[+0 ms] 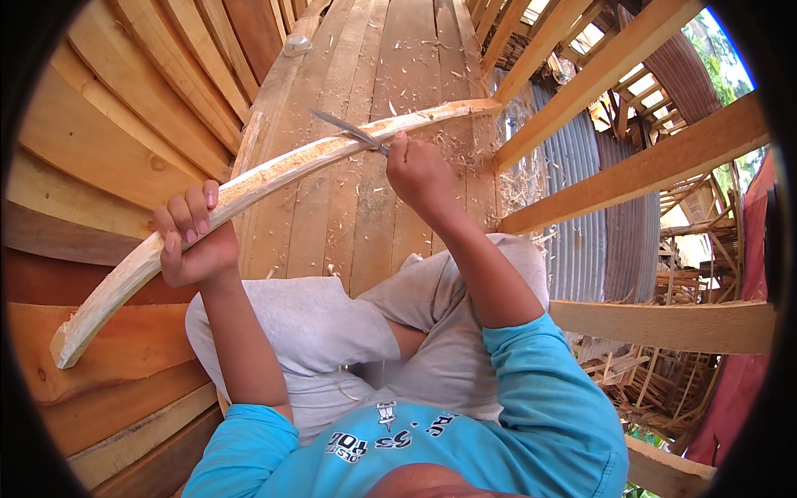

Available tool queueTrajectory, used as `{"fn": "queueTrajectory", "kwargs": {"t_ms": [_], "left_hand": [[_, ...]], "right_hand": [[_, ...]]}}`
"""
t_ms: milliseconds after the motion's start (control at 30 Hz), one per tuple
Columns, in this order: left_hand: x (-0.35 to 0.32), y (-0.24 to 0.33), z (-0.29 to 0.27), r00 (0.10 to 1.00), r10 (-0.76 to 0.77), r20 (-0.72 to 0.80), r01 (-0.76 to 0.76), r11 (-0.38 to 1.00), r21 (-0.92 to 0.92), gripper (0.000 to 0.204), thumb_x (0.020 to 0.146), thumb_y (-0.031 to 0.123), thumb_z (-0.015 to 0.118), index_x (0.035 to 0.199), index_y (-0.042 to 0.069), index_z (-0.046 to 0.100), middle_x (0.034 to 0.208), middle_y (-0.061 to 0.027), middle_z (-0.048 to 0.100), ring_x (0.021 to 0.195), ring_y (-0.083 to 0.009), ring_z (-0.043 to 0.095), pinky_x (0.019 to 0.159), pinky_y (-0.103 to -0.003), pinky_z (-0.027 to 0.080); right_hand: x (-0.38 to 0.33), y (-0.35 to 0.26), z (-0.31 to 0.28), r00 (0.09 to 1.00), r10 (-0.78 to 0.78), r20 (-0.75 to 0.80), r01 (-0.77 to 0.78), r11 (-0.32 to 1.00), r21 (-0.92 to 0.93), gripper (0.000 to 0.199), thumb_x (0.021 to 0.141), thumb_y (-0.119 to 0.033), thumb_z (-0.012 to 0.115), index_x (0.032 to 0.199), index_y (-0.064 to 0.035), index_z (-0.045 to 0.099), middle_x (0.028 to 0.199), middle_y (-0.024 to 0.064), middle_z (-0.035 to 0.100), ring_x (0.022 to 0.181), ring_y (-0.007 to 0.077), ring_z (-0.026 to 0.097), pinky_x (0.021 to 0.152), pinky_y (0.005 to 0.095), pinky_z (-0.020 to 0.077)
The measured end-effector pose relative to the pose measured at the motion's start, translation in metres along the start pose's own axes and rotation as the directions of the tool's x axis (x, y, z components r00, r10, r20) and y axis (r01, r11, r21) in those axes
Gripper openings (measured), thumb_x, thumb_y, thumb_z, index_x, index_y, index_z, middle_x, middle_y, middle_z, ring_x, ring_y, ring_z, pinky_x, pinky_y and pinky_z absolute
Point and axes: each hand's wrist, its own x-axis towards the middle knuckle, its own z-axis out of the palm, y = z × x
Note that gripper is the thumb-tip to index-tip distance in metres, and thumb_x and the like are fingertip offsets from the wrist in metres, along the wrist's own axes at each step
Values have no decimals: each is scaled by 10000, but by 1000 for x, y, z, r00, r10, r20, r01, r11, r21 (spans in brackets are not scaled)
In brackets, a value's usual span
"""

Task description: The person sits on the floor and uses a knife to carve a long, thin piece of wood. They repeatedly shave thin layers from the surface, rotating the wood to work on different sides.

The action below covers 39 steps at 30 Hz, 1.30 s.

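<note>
A long pale wooden pole (pixel 286 166) lies slantwise across the view, its near end at the lower left and its far end against the slats at the right. My left hand (pixel 198 236) is closed around the pole's nearer part. In my right hand (pixel 419 170) is a knife; the fist wraps its handle, which is mostly hidden. The knife's blade (pixel 349 128) points up and left and lies across the pole's top. Along the pole the surface looks freshly shaved, with rough yellowish patches.
Wood shavings lie scattered over the plank floor (pixel 332 224). A plank wall (pixel 108 124) rises at the left. At the right, spaced wooden rails (pixel 631 174) stand before corrugated metal sheets (pixel 573 183). A small clear container (pixel 296 45) sits at the far left of the floor.
</note>
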Motion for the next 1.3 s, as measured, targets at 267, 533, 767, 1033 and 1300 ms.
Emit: {"fn": "queueTrajectory", "kwargs": {"t_ms": [267,533,767,1033,1300], "left_hand": [[5,-7,9,999,-18,37,20,999,-50,265,748,217,621,666,206,369,613,75,349,637,-89,394,817,-299,359],[-2,0,-2,1000,11,4,-11,1000,7,271,760,236,619,665,208,367,603,73,347,625,-87,384,790,-319,353],[2,-5,9,1000,-14,23,14,999,-34,275,751,209,623,665,203,362,614,74,343,642,-86,393,808,-299,357],[1,-3,4,999,-6,43,8,999,-44,255,759,205,613,667,205,375,613,77,364,645,-85,398,809,-301,359],[1,-2,3,999,1,44,0,999,-37,240,763,206,609,666,207,389,618,78,369,643,-82,405,809,-303,361]], "right_hand": [[80,149,-11,905,372,-205,-370,928,49,578,977,-358,283,972,80,661,994,329,645,987,472,621,868,540,472],[6,1,2,998,16,-65,-12,999,52,547,949,-323,321,784,59,676,855,320,646,874,491,624,842,549,466],[32,58,15,975,67,-214,-57,997,53,538,939,-304,334,738,64,672,788,314,639,810,496,630,806,547,488],[3,1,14,992,-49,-119,56,997,60,551,953,-326,332,758,65,668,783,297,649,772,496,628,773,565,492],[16,33,7,984,88,-155,-62,984,164,552,961,-328,327,763,58,668,802,308,646,801,491,628,795,547,482]]}}
